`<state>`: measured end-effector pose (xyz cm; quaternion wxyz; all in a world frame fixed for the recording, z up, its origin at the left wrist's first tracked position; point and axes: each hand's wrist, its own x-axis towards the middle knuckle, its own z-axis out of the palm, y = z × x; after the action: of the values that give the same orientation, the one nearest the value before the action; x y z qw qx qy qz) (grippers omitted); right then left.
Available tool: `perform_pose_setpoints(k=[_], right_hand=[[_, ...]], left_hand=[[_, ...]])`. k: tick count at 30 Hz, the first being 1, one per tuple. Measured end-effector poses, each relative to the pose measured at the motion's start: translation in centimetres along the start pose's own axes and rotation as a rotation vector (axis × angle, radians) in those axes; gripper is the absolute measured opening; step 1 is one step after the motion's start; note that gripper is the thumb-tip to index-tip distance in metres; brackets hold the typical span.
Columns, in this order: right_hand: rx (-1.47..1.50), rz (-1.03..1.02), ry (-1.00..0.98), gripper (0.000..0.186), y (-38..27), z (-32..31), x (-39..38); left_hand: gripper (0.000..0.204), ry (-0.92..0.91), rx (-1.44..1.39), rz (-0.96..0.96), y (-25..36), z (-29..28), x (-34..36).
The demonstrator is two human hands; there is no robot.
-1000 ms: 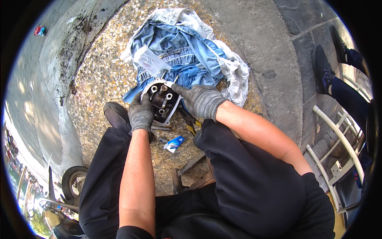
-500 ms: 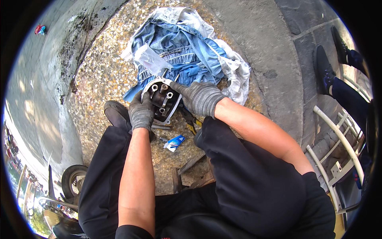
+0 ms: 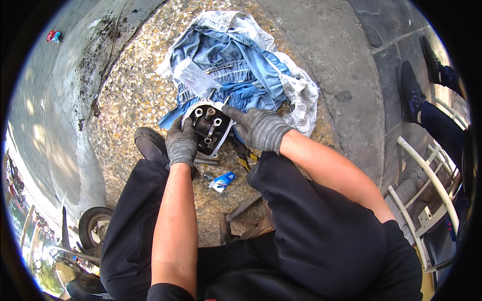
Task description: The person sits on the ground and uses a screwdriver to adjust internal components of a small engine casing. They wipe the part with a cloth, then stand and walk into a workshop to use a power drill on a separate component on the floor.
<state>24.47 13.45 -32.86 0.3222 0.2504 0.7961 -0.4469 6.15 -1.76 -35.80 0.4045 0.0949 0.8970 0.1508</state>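
A metal engine cylinder head with a pale flange, dark inside and nuts or bolts showing, is tilted up between my gloved hands. My left hand, in a grey knit glove, grips its left side, the thumb over the rim. My right hand, gloved alike, has its fingers on the upper right rim; some fingertips are hidden. Below the part are a metal tube, yellow-and-black handled pliers and a small blue-and-white packet.
Past the part lies a crumpled blue and white cloth with a clear plastic bag on it. A wooden stool stands between my legs. At right are a white metal frame and another person's shoe; a wheel is at left.
My right hand has slid slightly right and nearer to me along the cylinder head's rim. My left hand keeps its grip. The whole view has shifted a little.
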Motion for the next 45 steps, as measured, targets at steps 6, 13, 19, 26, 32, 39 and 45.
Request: perform_pose_setpoints(k=[6,13,19,26,32,39,45], right_hand=[[-0.008,-0.011,0.052,0.063,-0.3,0.0,0.3],[-0.061,-0.037,0.097,0.058,-0.5,-0.1,0.4],[0.116,0.037,0.205,0.061,0.4,-0.9,0.7],[0.060,0.024,0.041,0.064,1.3,2.0,-3.6],[0.026,0.021,0.041,0.062,0.6,0.8,-2.0],[0.070,-0.014,0.093,0.061,1.4,-0.1,-2.4],[0.081,-0.024,0.091,0.067,2.0,2.3,-4.7]], left_hand=[[0.046,0.014,0.076,0.026,0.2,0.0,0.1],[0.047,0.025,0.065,0.011,0.5,0.0,-0.4],[0.054,0.026,-0.070,0.065,-0.6,0.0,-0.3],[0.070,0.112,-0.831,-0.129,-2.9,1.6,-4.2],[0.043,0.000,-0.828,-0.196,-2.7,2.3,-4.1],[0.045,-0.016,-0.663,-0.053,-1.9,0.0,-3.6],[0.051,-0.324,-0.419,0.006,0.1,-3.9,0.8]])
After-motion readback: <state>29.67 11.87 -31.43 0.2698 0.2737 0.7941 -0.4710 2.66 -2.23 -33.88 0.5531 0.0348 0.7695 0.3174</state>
